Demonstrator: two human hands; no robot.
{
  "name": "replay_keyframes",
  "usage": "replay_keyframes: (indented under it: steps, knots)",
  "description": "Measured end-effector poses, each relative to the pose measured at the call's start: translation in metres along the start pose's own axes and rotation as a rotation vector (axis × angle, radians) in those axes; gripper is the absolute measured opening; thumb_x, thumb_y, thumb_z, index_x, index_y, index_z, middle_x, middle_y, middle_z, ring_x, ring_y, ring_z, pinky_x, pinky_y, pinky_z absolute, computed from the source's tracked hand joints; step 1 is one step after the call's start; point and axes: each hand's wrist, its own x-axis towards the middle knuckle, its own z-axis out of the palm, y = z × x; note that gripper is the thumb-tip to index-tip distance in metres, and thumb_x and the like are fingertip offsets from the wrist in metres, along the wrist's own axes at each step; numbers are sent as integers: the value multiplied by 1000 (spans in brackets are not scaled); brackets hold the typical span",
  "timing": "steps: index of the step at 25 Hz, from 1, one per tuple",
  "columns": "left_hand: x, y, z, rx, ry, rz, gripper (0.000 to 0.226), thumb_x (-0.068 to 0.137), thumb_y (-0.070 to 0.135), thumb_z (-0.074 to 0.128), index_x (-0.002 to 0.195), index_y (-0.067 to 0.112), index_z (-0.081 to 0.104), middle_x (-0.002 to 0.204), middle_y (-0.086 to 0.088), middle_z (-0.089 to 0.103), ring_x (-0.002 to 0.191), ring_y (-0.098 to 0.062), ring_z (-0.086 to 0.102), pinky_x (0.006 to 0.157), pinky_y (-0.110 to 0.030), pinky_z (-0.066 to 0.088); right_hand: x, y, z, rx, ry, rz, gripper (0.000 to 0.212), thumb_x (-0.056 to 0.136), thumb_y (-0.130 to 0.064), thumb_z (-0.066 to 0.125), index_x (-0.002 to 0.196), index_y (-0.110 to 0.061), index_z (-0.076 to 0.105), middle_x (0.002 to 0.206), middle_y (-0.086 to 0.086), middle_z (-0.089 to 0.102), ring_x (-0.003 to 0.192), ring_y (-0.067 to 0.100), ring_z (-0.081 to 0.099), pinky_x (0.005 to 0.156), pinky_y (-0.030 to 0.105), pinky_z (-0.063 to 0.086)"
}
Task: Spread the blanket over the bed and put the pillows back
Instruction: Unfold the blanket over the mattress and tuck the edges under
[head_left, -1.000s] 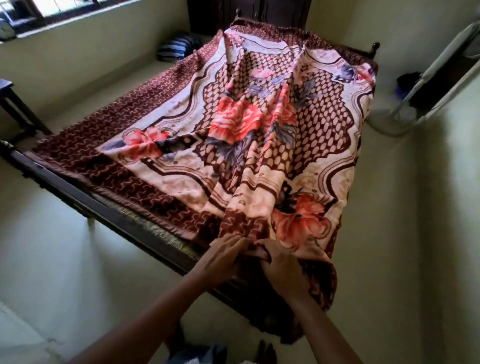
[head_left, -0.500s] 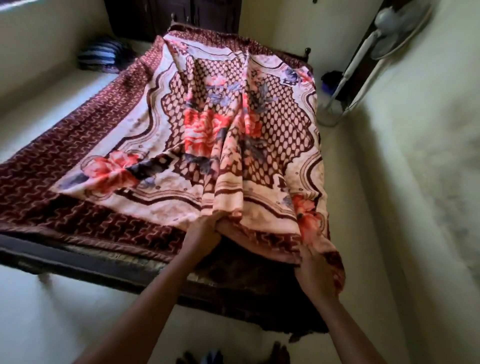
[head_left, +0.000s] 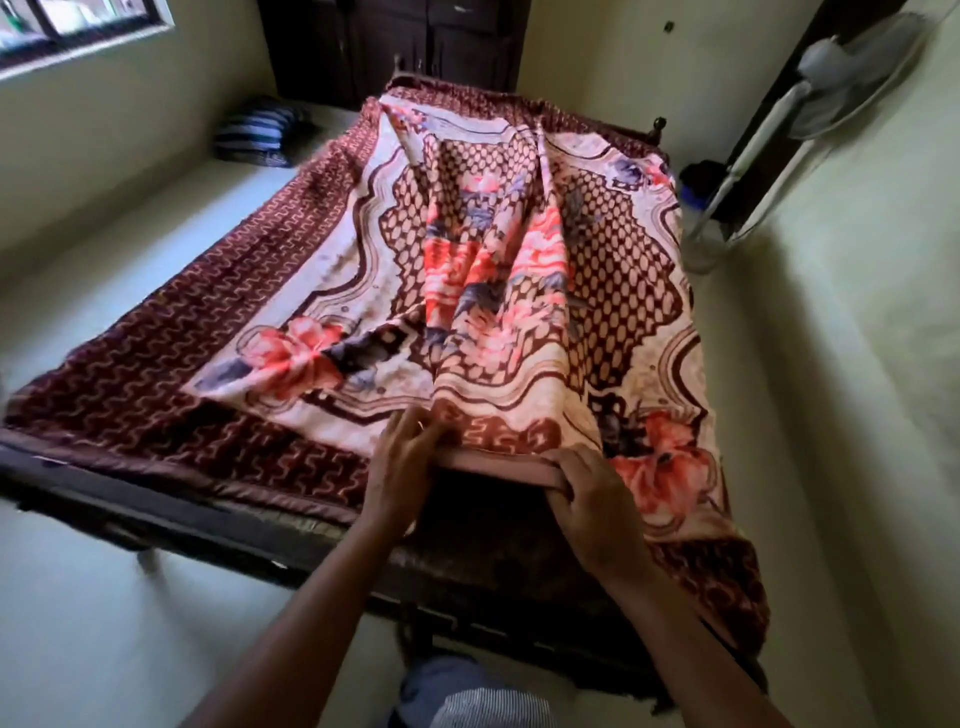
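A maroon and cream blanket with red flowers covers the bed, bunched into long folds down its middle. At the foot of the bed my left hand pinches the blanket's near hem. My right hand grips the same hem further right, its fingers curled under the edge, and lifts it off the dark bed frame. The right side of the blanket hangs over the bed's edge. A striped blue pillow lies on the floor by the far left wall.
A standing fan leans in the far right corner. A dark wardrobe stands behind the head of the bed, and a window is at the upper left. Pale floor runs along both sides of the bed.
My hands have drawn apart along the hem, the right one moving right. The hem now stretches lifted between them. The view has shifted to face the bed more squarely.
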Motion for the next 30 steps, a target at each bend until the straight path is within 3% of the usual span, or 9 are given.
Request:
replay_keyframes:
  steps: [4, 8, 11, 14, 16, 19, 22, 25, 30]
  knots:
    - [22, -36, -22, -473, 58, -528, 58, 63, 34, 46, 110, 6, 65, 105, -14, 66, 100, -23, 60, 93, -36, 46, 0, 7, 18, -11, 40, 60, 35, 76, -24, 45, 98, -7, 65, 93, 10, 65, 86, 32, 64, 75, 38, 55]
    - [39, -47, -65, 45, -334, -258, 46, 63, 17, 54, 106, 13, 67, 99, -15, 70, 96, -31, 64, 80, -34, 48, 11, 13, 60, -101, -100, 341, 45, 75, -10, 62, 119, -10, 59, 120, 10, 59, 112, 30, 57, 93, 35, 46]
    - [52, -39, -89, 477, -520, -81, 33, 82, 18, 50, 115, 19, 56, 113, -7, 63, 106, -29, 59, 83, -36, 45, 25, -26, 95, 111, -241, 198, 69, 71, -31, 70, 134, -20, 44, 130, 3, 49, 123, 19, 44, 104, 22, 28]
    - [61, -36, -95, 300, -482, 20, 36, 89, 16, 44, 125, 16, 49, 122, -3, 55, 110, -23, 56, 86, -28, 41, 52, -85, 129, 314, -289, 17, 65, 78, -43, 60, 134, -32, 30, 130, -7, 46, 121, 1, 38, 101, 17, 30]
    - [57, -54, -101, 73, -408, 92, 41, 85, 16, 41, 126, 16, 48, 113, -4, 54, 103, -24, 56, 81, -30, 44, 76, -101, 135, 386, -151, 46, 47, 83, -31, 50, 129, -28, 40, 125, 1, 56, 116, 2, 44, 101, 15, 30]
    - [49, -115, -97, 160, -244, 121, 48, 75, 20, 40, 120, 21, 53, 108, -4, 57, 95, -25, 50, 73, -37, 47, 97, -99, 119, 302, -4, 23, 34, 82, -23, 46, 111, -14, 60, 107, 12, 67, 103, 17, 57, 94, 22, 38]
    - [53, -178, -80, 14, -256, -113, 40, 77, 25, 44, 112, 20, 62, 105, -5, 60, 95, -28, 54, 80, -40, 48, 99, -98, 101, 149, 134, -5, 32, 80, -18, 45, 107, -10, 62, 100, 13, 68, 99, 17, 55, 88, 24, 40]
    - [67, -208, -93, -285, -307, -439, 32, 81, 4, 57, 111, 10, 65, 109, -15, 66, 107, -31, 61, 91, -32, 43, 87, -109, 101, 54, 221, 164, 37, 79, -14, 44, 105, 0, 65, 101, 17, 67, 100, 22, 59, 90, 23, 39]
    - [64, -237, -172, 53, -454, -5, 34, 77, 10, 61, 110, 15, 67, 109, -7, 69, 102, -26, 64, 83, -33, 47, 60, -140, 151, 32, -49, 544, 54, 76, -8, 66, 128, -5, 52, 130, 15, 53, 125, 33, 47, 104, 33, 34]
